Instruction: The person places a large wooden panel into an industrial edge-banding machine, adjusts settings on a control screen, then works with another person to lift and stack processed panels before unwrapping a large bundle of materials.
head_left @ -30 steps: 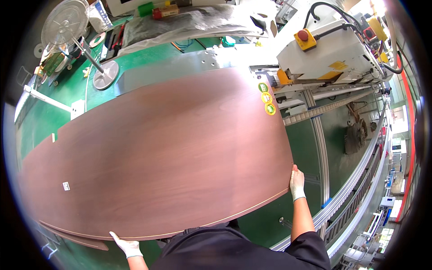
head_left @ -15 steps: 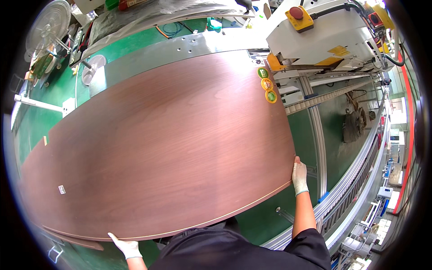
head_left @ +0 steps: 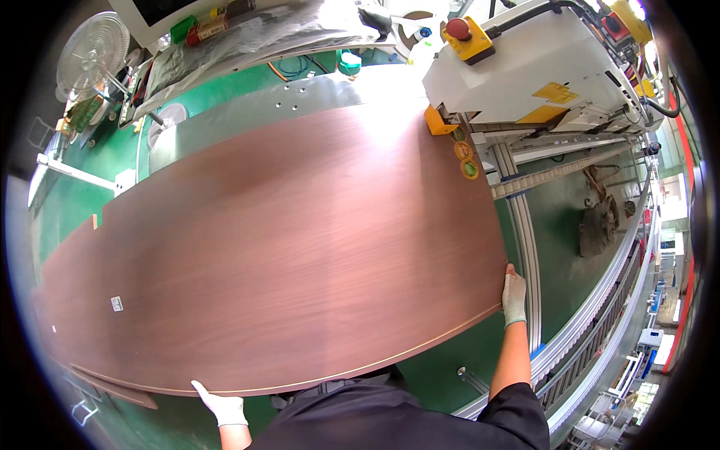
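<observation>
A large brown wood-grain panel (head_left: 300, 255) lies level in front of me, its near long edge close to my body. My left hand (head_left: 223, 406), in a white glove, grips that near edge toward the left, thumb on top and fingers hidden beneath. Gloved as well, my right hand (head_left: 514, 294) holds the right end near its front corner, with the thumb over the top. Round green and orange stickers (head_left: 463, 151) sit near the far right corner. A small white label (head_left: 116, 304) is at the left.
A white machine head (head_left: 540, 82) with a red button on a yellow box (head_left: 469, 39) overhangs the far right corner. Behind the panel is a metal table (head_left: 247, 109). Aluminium rails (head_left: 529, 262) run along the right. A fan (head_left: 94, 56) stands far left.
The panel has shifted right relative to the machine, and its far right corner now reaches under the yellow guard, partly covering the stickers. Both hands keep their grip. My view has shifted slightly.
</observation>
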Available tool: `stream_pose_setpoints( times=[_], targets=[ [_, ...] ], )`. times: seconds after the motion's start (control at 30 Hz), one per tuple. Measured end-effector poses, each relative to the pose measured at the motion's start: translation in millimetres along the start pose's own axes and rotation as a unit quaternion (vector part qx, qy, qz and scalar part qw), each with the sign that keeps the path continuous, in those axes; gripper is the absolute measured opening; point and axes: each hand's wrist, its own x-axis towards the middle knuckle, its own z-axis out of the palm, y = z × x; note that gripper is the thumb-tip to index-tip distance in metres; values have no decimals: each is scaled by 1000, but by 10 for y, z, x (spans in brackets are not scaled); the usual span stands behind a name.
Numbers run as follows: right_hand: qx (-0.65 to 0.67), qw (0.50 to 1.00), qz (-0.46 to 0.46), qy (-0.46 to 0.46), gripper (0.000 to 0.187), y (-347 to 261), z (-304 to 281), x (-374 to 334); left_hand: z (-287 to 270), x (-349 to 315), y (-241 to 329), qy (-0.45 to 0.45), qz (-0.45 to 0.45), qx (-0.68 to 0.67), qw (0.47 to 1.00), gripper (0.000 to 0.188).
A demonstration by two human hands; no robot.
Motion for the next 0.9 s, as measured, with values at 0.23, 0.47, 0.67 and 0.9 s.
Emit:
stream_pose_setpoints(
  times=[0.23,0.47,0.67,0.9],
  targets=[
    [-11,994,-78,76,68,520,-203,484,127,-316,-478,-49,-36,-11,998,76],
    [95,983,53,145,44,688,-445,970,329,-784,-997,-101,-153,-27,983,79],
    [557,806,117,160,66,1009,-217,866,69,-805,-1174,-170,-314,37,933,74],
    [625,763,149,-67,81,-309,819,-1472,-215,38,-197,-86,20,42,995,71]
  ],
)
